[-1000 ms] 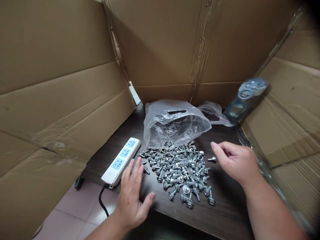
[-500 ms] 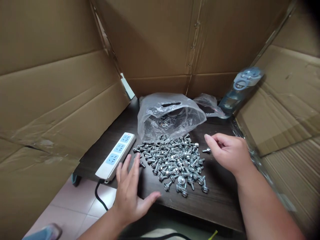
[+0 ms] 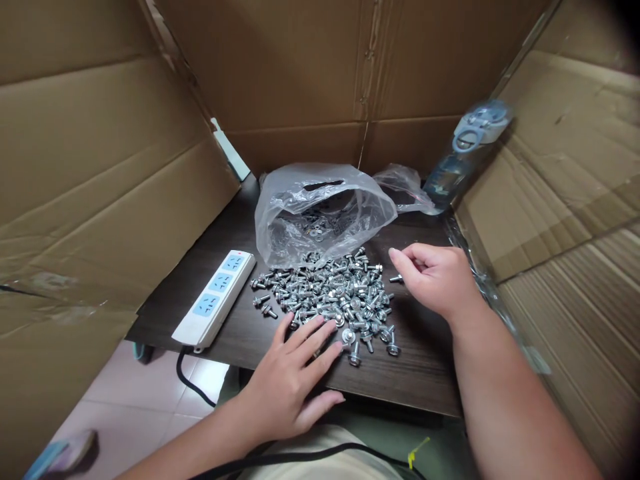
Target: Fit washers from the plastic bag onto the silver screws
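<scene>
Your left hand (image 3: 290, 377) lies palm down, fingers spread, the tips at the near edge of the bolts (image 3: 340, 293); whether they press on any is hard to tell. Your right hand (image 3: 440, 273) has its fingers curled in and the thumb laid along them; you may or may not have something in there, I cannot tell. A lone bolt (image 3: 397, 279) shows just beside that thumb, partly behind your hand.

The bolts lie in a loose heap on the dark worktop (image 3: 420, 373), between your hands, with a couple strayed off to the left. Just behind them, the clear bag (image 3: 285, 187) gapes towards you, small washers (image 3: 316, 232) inside it. A second bag (image 3: 400, 179) sits behind to its right, near the blue bottle (image 3: 450, 173); the pale patch on the bottle is too unclear to read.

On your left, the white power strip (image 3: 215, 297) has three blue socket panels and a tiny red mark at its far end. Its black cord (image 3: 193, 383) drops over the worktop's edge. Brown cardboard (image 3: 280, 60) stands behind and on both sides.
</scene>
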A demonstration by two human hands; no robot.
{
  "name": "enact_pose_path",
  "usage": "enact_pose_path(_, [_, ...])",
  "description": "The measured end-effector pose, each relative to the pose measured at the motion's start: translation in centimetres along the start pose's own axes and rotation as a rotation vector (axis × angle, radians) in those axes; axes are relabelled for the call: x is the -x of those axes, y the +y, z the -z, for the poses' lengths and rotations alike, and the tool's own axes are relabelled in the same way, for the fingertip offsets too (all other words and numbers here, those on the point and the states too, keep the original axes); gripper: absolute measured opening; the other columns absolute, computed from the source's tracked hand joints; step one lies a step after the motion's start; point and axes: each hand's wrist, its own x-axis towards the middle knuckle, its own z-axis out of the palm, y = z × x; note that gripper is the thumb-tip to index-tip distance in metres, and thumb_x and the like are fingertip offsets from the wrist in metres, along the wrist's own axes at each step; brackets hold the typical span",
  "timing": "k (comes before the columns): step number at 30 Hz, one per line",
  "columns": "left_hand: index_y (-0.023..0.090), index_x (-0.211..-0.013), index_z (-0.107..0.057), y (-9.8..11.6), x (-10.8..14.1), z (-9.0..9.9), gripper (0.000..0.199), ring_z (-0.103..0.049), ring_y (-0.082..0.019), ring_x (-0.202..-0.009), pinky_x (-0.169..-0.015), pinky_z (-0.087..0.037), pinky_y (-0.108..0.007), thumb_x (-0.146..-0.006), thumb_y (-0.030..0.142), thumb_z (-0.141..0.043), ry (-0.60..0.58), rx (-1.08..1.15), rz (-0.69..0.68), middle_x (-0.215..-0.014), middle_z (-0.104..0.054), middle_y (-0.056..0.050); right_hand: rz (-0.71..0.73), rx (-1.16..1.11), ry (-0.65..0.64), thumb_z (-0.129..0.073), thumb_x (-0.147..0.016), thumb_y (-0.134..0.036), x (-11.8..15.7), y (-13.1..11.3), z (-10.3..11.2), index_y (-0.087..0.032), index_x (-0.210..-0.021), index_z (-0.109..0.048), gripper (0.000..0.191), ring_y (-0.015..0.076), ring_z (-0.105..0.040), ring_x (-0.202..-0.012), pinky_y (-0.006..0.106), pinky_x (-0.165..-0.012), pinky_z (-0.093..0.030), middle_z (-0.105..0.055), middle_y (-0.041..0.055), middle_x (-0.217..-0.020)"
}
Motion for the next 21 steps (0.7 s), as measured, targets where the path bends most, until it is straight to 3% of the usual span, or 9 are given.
enact_pose_path(6, [0.022,-0.137,-0.047,0.1,0.2,-0.4,0.059,-0.025,-0.038,-0.140,-0.109,-0.018,-0.063,-0.082,0.039,-0.061,0.090,0.002,0.048,-0.153,-0.026,-0.018,0.000,0.003,0.001,-0.058,-0.086,-0.035,0.0,-0.2,0.0,-0.015,-0.054,-0.058,0.037,0.0064,-0.033,-0.043,0.024,-0.048,-0.027,-0.039,-0.0035,-0.044])
enact_pose_path(9, [0.023,-0.141,-0.044,0.3,-0.3,-0.5,0.067,-0.022,-0.040,-0.141,-0.109,-0.016,-0.063,-0.080,0.044,-0.063,0.137,-0.010,0.085,-0.155,-0.021,-0.017,0.008,0.003,0.001,-0.058,-0.086,-0.035,0.1,-0.2,-0.2,-0.015,-0.054,-0.058,0.037,0.0062,-0.033,-0.043,0.024,-0.048,-0.026,-0.039,-0.0035,-0.044])
enact_pose_path(16, [0.024,-0.147,-0.034,0.8,-3.0,0.1,0.074,-0.020,-0.039,-0.141,-0.107,0.001,-0.069,-0.085,0.063,-0.046,-0.092,-0.047,0.068,-0.156,-0.022,-0.012,-0.001,-0.008,-0.021,-0.057,-0.086,-0.035,0.0,-0.2,-0.5,-0.015,-0.055,-0.060,0.037,0.0060,-0.033,-0.043,0.024,-0.049,-0.026,-0.040,-0.0037,-0.044])
enact_pose_path(21, [0.026,-0.145,-0.036,0.6,-4.2,0.4,0.072,-0.021,-0.038,-0.141,-0.107,0.005,-0.069,-0.087,0.067,-0.037,-0.138,-0.005,-0.010,-0.157,-0.019,-0.010,-0.001,-0.021,-0.031,-0.056,-0.087,-0.036,-0.1,0.0,-0.8,-0.015,-0.056,-0.061,0.037,0.0065,-0.034,-0.044,0.024,-0.049,-0.026,-0.041,-0.0036,-0.045])
